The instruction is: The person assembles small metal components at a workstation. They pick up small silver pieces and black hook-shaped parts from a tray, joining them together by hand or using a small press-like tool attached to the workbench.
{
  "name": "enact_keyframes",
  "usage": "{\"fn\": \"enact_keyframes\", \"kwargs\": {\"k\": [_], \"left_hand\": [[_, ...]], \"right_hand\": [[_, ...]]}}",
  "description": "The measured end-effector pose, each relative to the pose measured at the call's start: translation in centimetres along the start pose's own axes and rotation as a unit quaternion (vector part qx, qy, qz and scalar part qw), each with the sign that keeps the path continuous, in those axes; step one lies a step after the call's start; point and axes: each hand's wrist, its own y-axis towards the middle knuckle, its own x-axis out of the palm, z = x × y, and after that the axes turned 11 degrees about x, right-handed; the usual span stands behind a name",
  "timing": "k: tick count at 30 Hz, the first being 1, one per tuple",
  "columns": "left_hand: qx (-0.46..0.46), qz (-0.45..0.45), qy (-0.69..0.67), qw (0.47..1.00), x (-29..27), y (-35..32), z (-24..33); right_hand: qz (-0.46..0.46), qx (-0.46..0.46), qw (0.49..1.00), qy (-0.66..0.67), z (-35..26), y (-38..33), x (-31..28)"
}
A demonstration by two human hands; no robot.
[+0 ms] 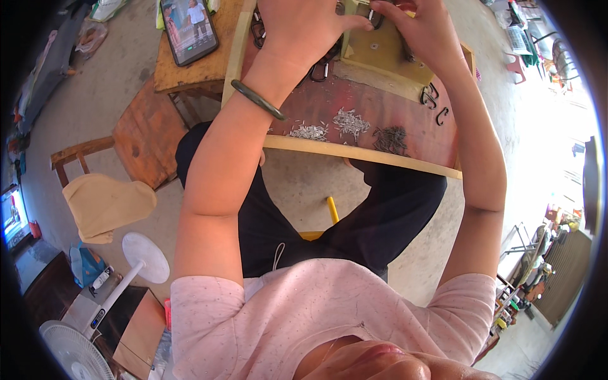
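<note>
At the top edge, over the olive-yellow fixture, my left hand and my right hand come close together. A small black carabiner shows between their thumb tips; my right hand is closed on it. The thumb of my left hand reaches to the same spot, and what its fingers hold is hidden, since most of them are cut off by the frame. Black carabiners lie below my left hand. Under my right wrist are other black carabiners and a C-shaped black hook.
On the reddish tray-like worktop, along its raised wooden rim, lie silver pins, another silver pile and dark small parts. A phone rests on a wooden stool at left. A fan stands lower left.
</note>
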Motion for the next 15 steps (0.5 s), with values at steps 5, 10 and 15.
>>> {"fn": "enact_keyframes", "kwargs": {"k": [5,10,15], "left_hand": [[0.001,-0.004,0.014,1.0,-0.1,0.1,0.0],[-0.004,-0.021,-0.013,1.0,-0.4,0.2,0.0],[-0.002,-0.018,-0.013,1.0,-0.4,0.2,0.1]], "right_hand": [[0.147,-0.264,0.948,-0.104,-0.3,-1.4,0.0],[0.162,-0.339,0.914,-0.15,1.6,-0.7,0.5],[0.18,-0.372,0.885,-0.212,0.8,-0.1,0.4]]}}
